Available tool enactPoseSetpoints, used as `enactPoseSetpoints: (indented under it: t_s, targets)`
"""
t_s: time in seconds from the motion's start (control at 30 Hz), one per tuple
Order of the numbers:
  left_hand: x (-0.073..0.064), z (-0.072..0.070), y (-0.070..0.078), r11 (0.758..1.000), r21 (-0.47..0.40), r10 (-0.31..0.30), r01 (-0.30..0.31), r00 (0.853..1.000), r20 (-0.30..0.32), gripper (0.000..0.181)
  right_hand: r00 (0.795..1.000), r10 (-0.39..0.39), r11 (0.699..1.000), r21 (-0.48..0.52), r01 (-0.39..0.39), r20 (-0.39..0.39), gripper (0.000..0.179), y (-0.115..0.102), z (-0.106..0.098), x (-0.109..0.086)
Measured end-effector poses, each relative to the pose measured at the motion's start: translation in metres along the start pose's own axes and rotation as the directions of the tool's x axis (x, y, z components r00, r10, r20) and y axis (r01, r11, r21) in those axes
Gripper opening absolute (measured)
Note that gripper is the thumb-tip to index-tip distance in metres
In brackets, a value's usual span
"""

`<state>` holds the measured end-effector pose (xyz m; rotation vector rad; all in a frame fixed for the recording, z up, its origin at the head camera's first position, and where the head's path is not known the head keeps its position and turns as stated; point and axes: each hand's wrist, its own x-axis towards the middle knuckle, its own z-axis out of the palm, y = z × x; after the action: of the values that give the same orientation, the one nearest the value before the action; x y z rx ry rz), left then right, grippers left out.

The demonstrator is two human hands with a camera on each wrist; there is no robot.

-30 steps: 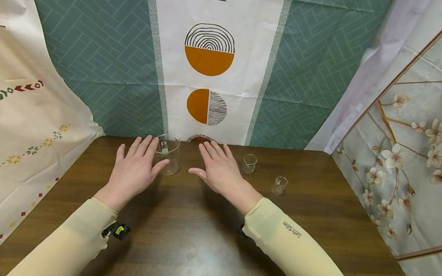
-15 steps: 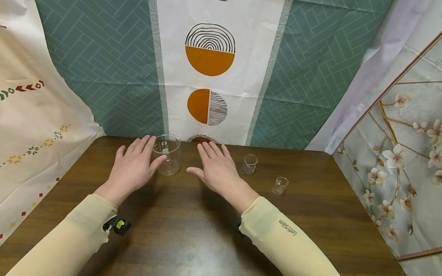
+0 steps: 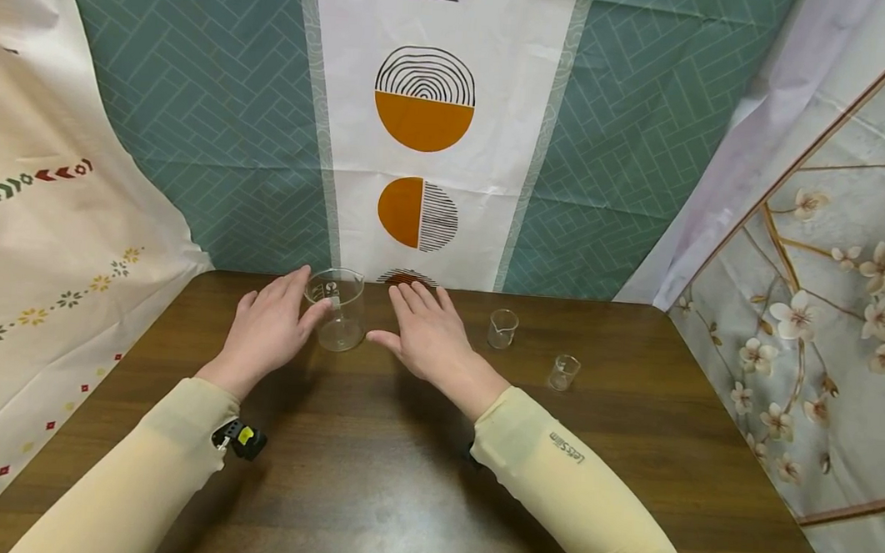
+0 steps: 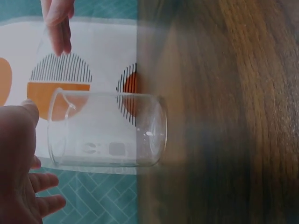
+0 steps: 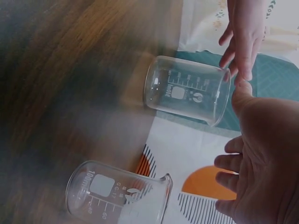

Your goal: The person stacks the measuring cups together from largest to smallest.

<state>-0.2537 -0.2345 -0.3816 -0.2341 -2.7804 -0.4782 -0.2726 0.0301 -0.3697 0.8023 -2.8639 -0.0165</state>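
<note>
A large clear glass beaker [image 3: 340, 313] with white markings stands upright near the table's back edge. Just to its left my left hand [image 3: 269, 327] hovers with extended fingers; in the left wrist view the thumb [image 4: 31, 112] is apart from the beaker's rim. My right hand [image 3: 433, 339] is held to the beaker's right, palm down, fingers stretched out, holding nothing. Right of that hand stands a small glass beaker [image 3: 502, 329], and a smaller one [image 3: 563, 372] is nearer and further right. A beaker marked 100 ml [image 5: 117, 191] shows in the right wrist view.
The brown wooden table [image 3: 372, 473] ends at a hanging green and white patterned cloth [image 3: 609, 110]. Cream cloth [image 3: 78, 207] hangs along the left side, and a flowered cloth [image 3: 823, 330] along the right.
My right hand has drifted slightly left, toward the large beaker. The left hand has turned a little, its fingers closer together. The beakers stay where they were on the table.
</note>
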Motion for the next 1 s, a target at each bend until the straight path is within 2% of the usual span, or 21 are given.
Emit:
enactPoseSetpoints:
  t_s: [0.17,0.57,1.0]
  targets:
    - [0.007,0.005,-0.008,0.999,-0.039,-0.035,0.035,0.999,0.003,0.082,1.0,-0.002,1.0,-0.016,0.002,0.003,0.088,-0.001,0.001,0.005]
    - [0.02,0.007,-0.014,0.982,-0.146,-0.104,0.118,0.989,0.105,0.088,1.0,-0.013,1.0,-0.019,0.013,0.024,0.087,-0.001,0.0,0.013]
    - [0.026,0.004,-0.014,0.967,-0.205,-0.115,0.154,0.975,0.192,0.087,0.998,0.0,1.0,-0.03,0.002,0.059,0.087,-0.005,0.001,0.021]
